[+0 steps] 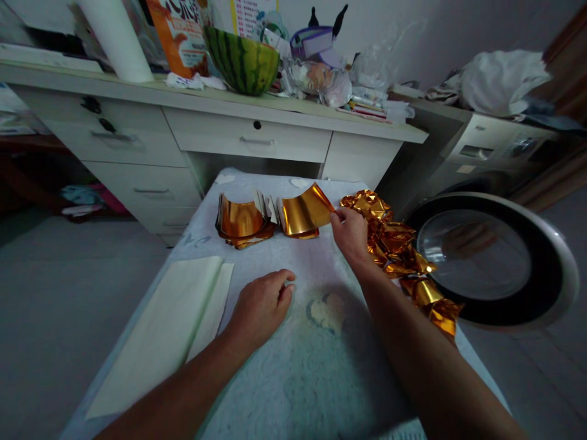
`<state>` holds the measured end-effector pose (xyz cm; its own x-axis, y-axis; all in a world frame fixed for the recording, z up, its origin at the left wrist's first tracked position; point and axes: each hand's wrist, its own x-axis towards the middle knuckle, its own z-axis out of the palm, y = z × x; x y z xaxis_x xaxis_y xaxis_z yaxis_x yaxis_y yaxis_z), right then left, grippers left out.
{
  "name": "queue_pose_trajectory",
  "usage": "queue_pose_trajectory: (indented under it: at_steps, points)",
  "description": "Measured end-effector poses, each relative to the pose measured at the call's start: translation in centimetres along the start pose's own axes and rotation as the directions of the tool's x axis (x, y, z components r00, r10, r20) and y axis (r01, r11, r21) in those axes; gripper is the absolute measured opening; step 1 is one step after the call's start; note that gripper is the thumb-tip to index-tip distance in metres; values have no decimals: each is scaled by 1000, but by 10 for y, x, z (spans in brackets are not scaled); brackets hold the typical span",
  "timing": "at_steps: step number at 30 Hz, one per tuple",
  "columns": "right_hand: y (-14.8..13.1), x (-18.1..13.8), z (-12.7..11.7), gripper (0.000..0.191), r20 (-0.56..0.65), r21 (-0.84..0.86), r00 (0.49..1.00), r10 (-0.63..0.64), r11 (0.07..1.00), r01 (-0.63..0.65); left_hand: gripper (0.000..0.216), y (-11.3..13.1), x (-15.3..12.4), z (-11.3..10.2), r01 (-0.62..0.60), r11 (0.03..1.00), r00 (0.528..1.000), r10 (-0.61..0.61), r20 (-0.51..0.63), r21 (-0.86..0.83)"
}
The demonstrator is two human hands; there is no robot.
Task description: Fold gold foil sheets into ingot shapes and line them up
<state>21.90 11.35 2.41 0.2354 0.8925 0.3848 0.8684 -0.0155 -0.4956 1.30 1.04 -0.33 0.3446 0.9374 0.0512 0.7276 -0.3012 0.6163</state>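
My right hand (pixel 350 235) pinches the right edge of a shiny gold foil sheet (pixel 306 211). That sheet curves up from a small stack at the table's far middle. Just left of it stands a thicker stack of curled gold foil sheets (pixel 242 219) with pale backs. My left hand (pixel 266 305) hovers over or rests on the cloth, fingers loosely bent and thumb apart from the index finger, holding nothing. Folded gold foil pieces (pixel 389 235) lie heaped along the right side, partly behind my right forearm. To the left of my left hand are folded pale paper sheets (pixel 160 324).
A patterned cloth covers the table (pixel 293 379). Behind it runs a white drawer desk (pixel 284 137) bearing a cut watermelon (pixel 243 61), an orange bag (pixel 181 43) and clutter. On the right, the open round door (pixel 541 238) of a washing machine (pixel 481 140) reaches the table's edge.
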Motion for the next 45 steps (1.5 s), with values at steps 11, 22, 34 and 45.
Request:
queue_pose_trajectory:
  at_steps: [11,22,34,45]
  points:
    - [12,-61,-34,7,-103,248,969,-226,937,246,15,1,0,-3,0,998,998,-4,-65,-61]
    - [13,-93,-19,29,-13,315,880,-475,833,454,62,-11,1,-1,42,968,900,-145,-412,-248]
    - [15,-91,-25,36,136,489,808,-573,748,448,54,-19,5,-13,-43,985,989,19,-145,-169]
    - [15,-93,-18,25,243,519,748,-618,734,438,38,2,2,-37,62,977,998,-61,-13,204]
